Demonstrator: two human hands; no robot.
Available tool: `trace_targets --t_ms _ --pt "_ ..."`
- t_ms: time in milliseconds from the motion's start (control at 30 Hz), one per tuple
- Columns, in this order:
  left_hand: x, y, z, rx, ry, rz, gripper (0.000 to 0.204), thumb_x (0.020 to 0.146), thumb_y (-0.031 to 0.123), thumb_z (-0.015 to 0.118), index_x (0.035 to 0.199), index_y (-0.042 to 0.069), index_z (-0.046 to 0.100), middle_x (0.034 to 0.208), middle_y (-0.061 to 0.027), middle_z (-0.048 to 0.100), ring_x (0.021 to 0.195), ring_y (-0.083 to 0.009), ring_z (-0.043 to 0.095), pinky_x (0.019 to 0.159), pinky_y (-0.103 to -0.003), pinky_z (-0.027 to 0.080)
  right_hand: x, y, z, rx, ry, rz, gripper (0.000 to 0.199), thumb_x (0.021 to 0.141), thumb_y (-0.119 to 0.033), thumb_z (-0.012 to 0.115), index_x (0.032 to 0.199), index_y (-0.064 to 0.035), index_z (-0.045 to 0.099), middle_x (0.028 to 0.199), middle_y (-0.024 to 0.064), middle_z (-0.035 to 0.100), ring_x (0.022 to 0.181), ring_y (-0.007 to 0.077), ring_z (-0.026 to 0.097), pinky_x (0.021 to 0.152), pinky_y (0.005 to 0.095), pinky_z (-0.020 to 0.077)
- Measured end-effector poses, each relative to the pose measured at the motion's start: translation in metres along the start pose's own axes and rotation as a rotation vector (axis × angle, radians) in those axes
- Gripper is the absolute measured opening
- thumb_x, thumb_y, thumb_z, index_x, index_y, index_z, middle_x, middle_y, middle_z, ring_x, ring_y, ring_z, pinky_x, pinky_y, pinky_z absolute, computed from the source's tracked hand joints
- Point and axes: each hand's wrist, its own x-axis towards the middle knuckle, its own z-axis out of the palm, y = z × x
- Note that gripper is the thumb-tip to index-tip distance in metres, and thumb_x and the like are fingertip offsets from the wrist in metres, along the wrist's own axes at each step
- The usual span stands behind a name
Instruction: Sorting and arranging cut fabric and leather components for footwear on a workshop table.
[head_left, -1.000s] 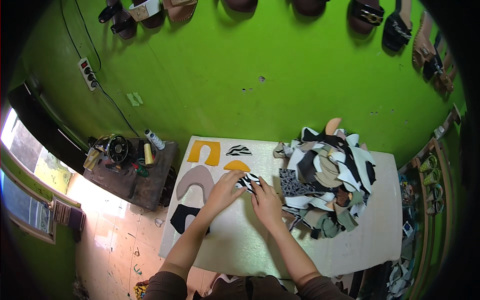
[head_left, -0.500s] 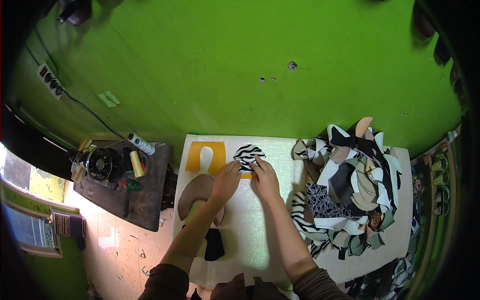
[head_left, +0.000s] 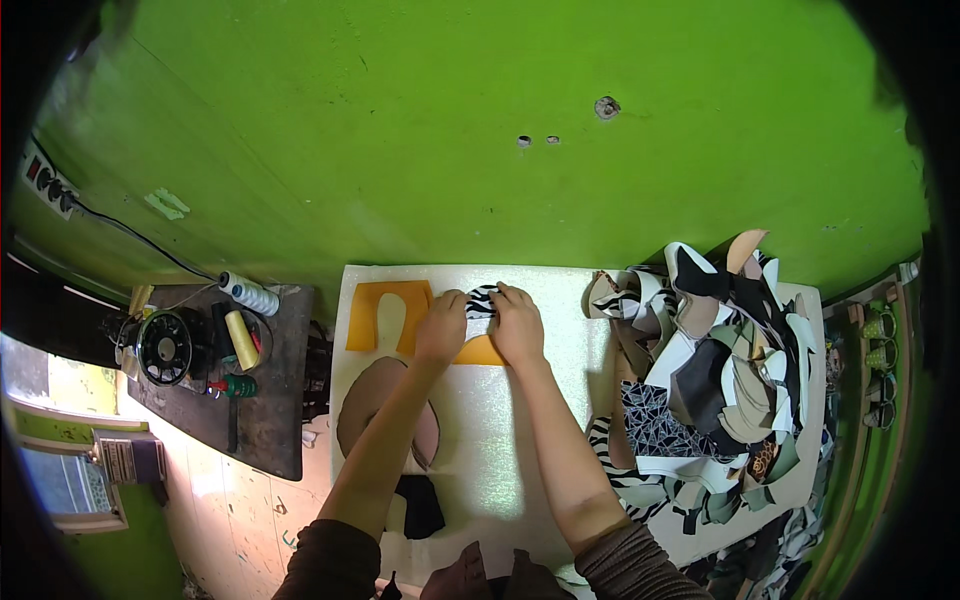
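Observation:
A zebra-striped piece of material [head_left: 482,300] lies between my hands near the far side of the white table [head_left: 570,400]. A plain pale area shows at its near edge, which looks turned up. My left hand [head_left: 441,328] grips its left edge with curled fingers. On the right edge, the fingers of my right hand [head_left: 518,322] are bent over it. Beneath it lies a yellow-orange piece [head_left: 480,353], partly covered by the striped one and my hands. Beside my left hand is a U-shaped yellow-orange piece [head_left: 364,318].
A curved brownish piece [head_left: 362,385] and a black piece [head_left: 423,506] lie under or beside my left forearm. Mixed scraps [head_left: 700,390] are heaped on the right. A dark side table [head_left: 275,420] at left bears a white thread cone [head_left: 249,294] and a yellow spool [head_left: 241,340].
The striped piece, flat and rounded before, now shows a pale area at its near edge. My hands have moved to its two sides. More of the yellow-orange piece beneath is visible.

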Motion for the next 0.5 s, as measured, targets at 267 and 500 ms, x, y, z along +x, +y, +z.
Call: trace_targets --t_ms 267,500 --pt "-0.018 0.028 -0.021 0.070 0.108 0.061 0.020 0.079 0.005 0.053 0.098 0.003 0.059 0.104 -0.0110 0.059 0.094 -0.0301 0.057 0.079 -0.039 0.048 -0.016 -0.038 -0.035 0.135 0.013 0.084 0.030 0.076 -0.001 0.054 0.105 -0.0004 0.061 0.122 0.0145 0.053 0.110 0.0323 0.050 0.095 0.0371 0.0407" --pt "-0.082 0.100 -0.037 -0.110 0.091 0.131 0.021 0.079 0.007 0.054 0.098 0.001 0.058 0.119 -0.0145 0.054 0.105 -0.0335 0.053 0.087 -0.039 0.044 -0.088 -0.082 -0.101 0.340 -0.012 0.168 0.034 0.081 -0.003 0.049 0.114 -0.0001 0.053 0.113 0.0192 0.054 0.102 0.0358 0.052 0.088 0.0400 0.0438"
